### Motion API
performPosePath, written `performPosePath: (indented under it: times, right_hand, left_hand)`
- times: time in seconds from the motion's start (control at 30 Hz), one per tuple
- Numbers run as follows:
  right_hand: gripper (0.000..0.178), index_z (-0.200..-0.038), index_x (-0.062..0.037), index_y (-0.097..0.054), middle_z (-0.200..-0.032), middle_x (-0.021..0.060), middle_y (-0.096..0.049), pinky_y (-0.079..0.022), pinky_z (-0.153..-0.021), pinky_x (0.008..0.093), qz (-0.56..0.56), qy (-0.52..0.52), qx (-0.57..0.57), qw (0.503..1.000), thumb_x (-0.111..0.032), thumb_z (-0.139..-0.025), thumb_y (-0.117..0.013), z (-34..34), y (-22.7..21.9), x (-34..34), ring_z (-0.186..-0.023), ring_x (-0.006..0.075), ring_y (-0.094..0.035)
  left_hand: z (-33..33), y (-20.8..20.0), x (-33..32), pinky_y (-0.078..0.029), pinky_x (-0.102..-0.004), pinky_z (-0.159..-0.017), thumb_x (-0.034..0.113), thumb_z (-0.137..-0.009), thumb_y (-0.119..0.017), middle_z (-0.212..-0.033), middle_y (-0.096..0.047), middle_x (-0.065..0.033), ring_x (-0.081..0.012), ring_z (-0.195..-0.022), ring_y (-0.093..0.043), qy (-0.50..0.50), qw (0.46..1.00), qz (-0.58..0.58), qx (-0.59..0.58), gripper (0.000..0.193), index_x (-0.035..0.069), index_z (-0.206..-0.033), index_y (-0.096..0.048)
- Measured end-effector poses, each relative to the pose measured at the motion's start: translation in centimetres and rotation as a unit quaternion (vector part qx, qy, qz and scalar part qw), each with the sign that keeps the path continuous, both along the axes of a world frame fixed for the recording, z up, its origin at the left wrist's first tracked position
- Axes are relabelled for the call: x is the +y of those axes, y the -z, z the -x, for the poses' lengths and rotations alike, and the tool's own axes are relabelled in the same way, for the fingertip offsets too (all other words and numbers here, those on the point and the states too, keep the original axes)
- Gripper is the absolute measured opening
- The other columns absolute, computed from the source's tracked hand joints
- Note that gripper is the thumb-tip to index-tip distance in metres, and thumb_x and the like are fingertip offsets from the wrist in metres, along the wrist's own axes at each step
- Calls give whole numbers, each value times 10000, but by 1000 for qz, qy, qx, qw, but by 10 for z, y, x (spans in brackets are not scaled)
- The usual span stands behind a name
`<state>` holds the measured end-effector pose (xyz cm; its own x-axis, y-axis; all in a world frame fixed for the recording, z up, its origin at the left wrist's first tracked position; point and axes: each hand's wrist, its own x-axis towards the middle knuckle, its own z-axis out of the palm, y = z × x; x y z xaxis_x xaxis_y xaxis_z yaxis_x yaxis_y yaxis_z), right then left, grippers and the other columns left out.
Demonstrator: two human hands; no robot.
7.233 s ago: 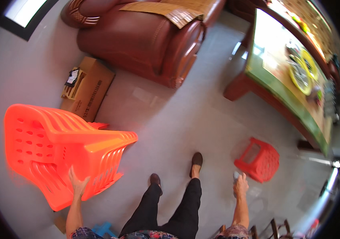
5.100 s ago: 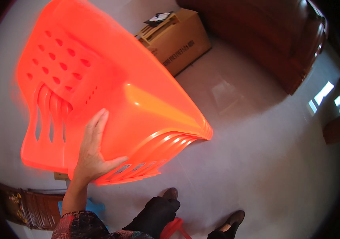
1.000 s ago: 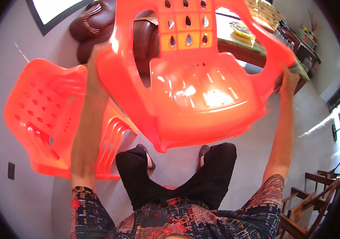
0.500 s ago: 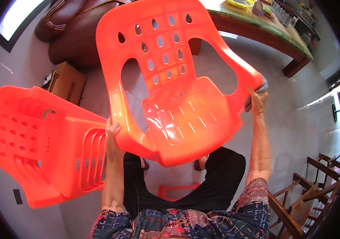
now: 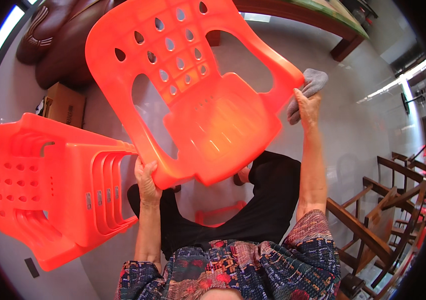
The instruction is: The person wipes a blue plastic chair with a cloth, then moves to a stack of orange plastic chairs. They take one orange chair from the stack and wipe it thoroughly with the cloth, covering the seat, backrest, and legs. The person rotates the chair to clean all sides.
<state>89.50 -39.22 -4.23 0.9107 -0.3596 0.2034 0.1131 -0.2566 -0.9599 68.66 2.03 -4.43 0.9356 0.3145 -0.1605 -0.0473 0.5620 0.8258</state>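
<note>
An orange-red plastic armchair (image 5: pixel 223 125) with drop-shaped holes in its back is held up in front of me, tilted, its seat facing me. My left hand (image 5: pixel 147 182) is closed round the front of its left armrest. At the other armrest, my right hand (image 5: pixel 309 106) is closed, pressing a bunched grey cloth (image 5: pixel 314 81) against the chair's edge; part of the cloth hangs below the hand. Left of me, a stack of matching plastic chairs (image 5: pixel 75 185) lies on its side, close to my left hand.
A low red plastic stool (image 5: pixel 218 215) is partly visible between my legs. Brown leather sofa (image 5: pixel 65 45) and cardboard box (image 5: pixel 65 106) stand at the far left. A long wooden table (image 5: pixel 303 17) is at the back, and wooden chairs (image 5: pixel 373 215) crowd the right.
The armchair has shifted left and farther up in view, leaning more to the left. Both hands have stayed on it, and more of the grey cloth shows beyond my right hand.
</note>
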Motion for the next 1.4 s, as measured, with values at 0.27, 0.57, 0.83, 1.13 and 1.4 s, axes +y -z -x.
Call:
performPosePath:
  times: [0.27,0.57,0.83,1.13,1.4]
  right_hand:
    - [461,-1206,-55,-551,-1313,134,-468,-307,-929,597,361,160,125,910,-356,-857,-548,51,81,56,-1225,272,-428]
    - [447,-1262,-293,-548,-1380,76,-422,-159,-1014,673,533,-181,-27,826,-469,-852,-529,156,125,179,-1317,298,-314]
    - [412,-1237,-312,-546,-1370,54,-435,-162,-1023,680,539,-218,-64,811,-392,-835,-581,105,145,171,-1314,297,-331]
    - [466,-1294,-297,-512,-1460,67,-317,-155,-1027,687,579,46,19,814,-362,-838,-582,-57,166,191,-1358,309,-248]
    - [496,-1312,-198,-499,-1404,98,-388,-224,-989,667,558,61,7,828,-325,-834,-545,-47,185,298,-1285,306,-347]
  left_hand:
    - [-16,-39,-2,-338,-348,-1016,72,-776,-737,-1248,-447,-131,-235,-1199,-395,-214,796,-566,18,568,8,-1263,-453]
    - [-27,-51,-7,-208,-481,-1075,340,-817,-651,-1212,-566,-75,-281,-1318,-335,119,589,-799,9,296,108,-999,-669]
    - [-31,-56,-9,-177,-503,-1088,304,-812,-623,-1219,-566,-72,-294,-1335,-308,132,588,-798,10,246,119,-964,-679]
    - [-31,-57,-5,-153,-545,-1070,229,-699,-672,-1202,-566,-35,-319,-1313,-338,139,628,-766,19,222,172,-914,-691]
    - [-33,-56,-6,-157,-543,-1060,195,-685,-678,-1186,-579,-25,-323,-1308,-337,140,648,-748,20,225,164,-908,-688]
